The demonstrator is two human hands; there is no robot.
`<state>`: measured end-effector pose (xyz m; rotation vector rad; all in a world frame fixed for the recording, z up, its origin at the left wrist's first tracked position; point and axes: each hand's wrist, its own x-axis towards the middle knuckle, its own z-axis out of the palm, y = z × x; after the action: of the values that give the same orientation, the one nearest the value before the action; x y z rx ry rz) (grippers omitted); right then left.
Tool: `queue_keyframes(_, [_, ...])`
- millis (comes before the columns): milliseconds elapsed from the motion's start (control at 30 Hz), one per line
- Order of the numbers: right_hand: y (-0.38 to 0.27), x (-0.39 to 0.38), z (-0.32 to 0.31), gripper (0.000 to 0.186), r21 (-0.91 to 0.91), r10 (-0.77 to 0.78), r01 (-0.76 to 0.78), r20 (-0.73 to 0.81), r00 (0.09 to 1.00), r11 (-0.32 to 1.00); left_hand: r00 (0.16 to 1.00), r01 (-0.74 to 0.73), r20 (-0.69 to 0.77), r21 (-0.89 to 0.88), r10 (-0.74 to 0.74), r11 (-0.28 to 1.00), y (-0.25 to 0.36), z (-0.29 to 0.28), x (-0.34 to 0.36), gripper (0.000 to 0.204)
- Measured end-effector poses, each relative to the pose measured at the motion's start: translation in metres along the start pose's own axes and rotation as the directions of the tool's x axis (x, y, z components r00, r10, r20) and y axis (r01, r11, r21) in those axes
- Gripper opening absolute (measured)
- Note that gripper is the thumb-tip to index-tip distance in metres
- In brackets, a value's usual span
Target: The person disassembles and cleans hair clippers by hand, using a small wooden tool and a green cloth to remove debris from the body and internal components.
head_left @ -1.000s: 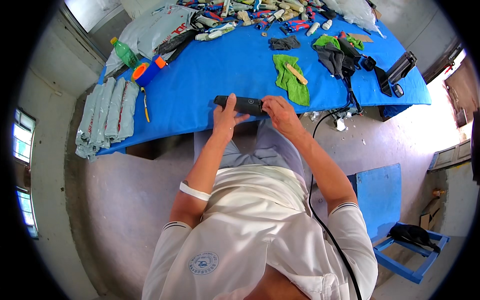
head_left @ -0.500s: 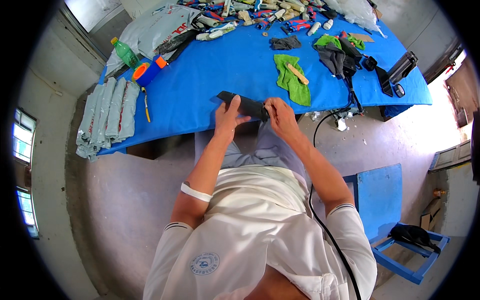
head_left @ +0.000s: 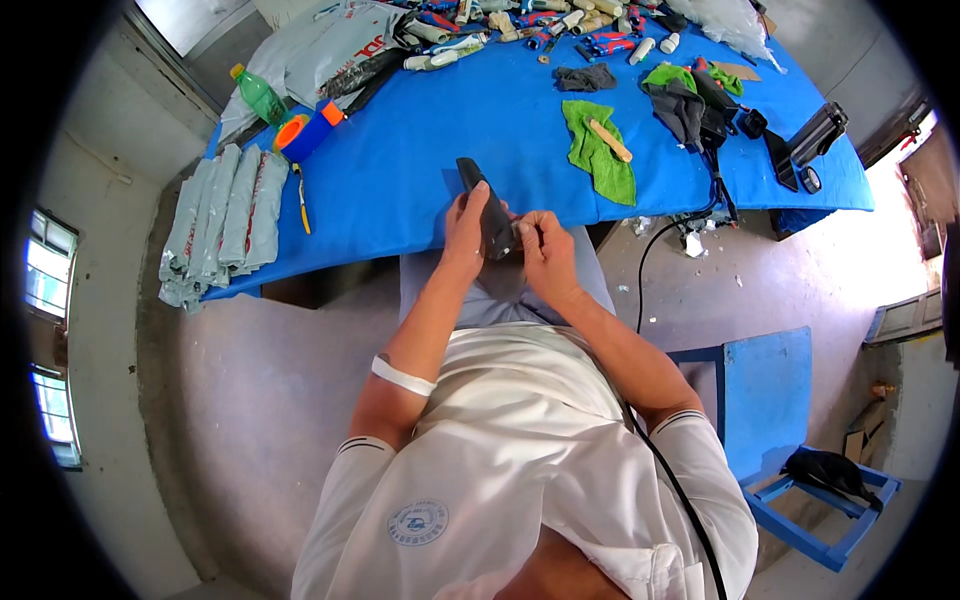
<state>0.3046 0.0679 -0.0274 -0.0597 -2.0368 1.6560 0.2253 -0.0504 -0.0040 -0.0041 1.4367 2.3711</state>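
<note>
My left hand (head_left: pixel 467 228) is wrapped round a long, dark grey, narrow object (head_left: pixel 488 210), thumb along its upper face. The object tilts, its far end pointing away over the table edge and its near end toward my lap; its exact kind does not show. Close against its near right side, my right hand (head_left: pixel 545 250) has thumb and fingers pinched together. What that pinch holds is too small to make out. Both hands are at the table's front edge, above my legs. Nearest on the right lies a green cloth (head_left: pixel 600 160) with a tan wooden stick (head_left: pixel 611 141) on it.
The blue-covered table (head_left: pixel 400 140) carries grey plastic packs (head_left: pixel 225 215), an orange-and-blue tape roll (head_left: pixel 308 132), a yellow cutter (head_left: pixel 302 200), a green bottle (head_left: pixel 260 97) and piled tool handles (head_left: pixel 530 22). A black cable (head_left: pixel 641 270) hangs on the right. A blue chair (head_left: pixel 768 395) stands behind.
The dark object has turned from lying nearly crosswise to pointing away from me. My right hand has moved slightly lower and nearer, still at its end. The whole view has shifted slightly.
</note>
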Motion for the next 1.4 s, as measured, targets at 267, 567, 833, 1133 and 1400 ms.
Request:
queue_keyframes(267, [-0.003, 0.000, 0.001, 0.015, 0.675, 0.409, -0.393, 0.147, 0.901, 0.624, 0.991, 0.076, 0.125, -0.167, -0.056, 0.983, -0.003, -0.012, 0.002, 0.040])
queue_keyframes(567, [-0.013, -0.005, -0.004, 0.012, 0.630, 0.338, -0.382, 0.196, 0.920, 0.676, 0.980, 0.169, 0.154, -0.325, -0.124, 0.930, -0.001, -0.009, -0.007, 0.038])
queue_keyframes(833, [-0.019, -0.004, -0.007, 0.014, 0.552, 0.328, -0.378, 0.191, 0.925, 0.743, 0.972, 0.214, 0.174, -0.376, -0.159, 0.901, 0.000, -0.004, -0.012, 0.040])
queue_keyframes(1133, [-0.040, -0.016, -0.022, 0.021, 0.482, 0.375, -0.454, 0.257, 0.891, 0.750, 0.961, 0.269, 0.170, -0.410, -0.217, 0.871, -0.013, -0.006, -0.016, 0.041])
queue_keyframes(1400, [-0.027, -0.026, -0.012, 0.010, 0.280, 0.197, -0.226, 0.129, 0.972, 0.933, 0.961, 0.265, 0.192, -0.417, -0.201, 0.869, -0.017, -0.003, -0.021, 0.040])
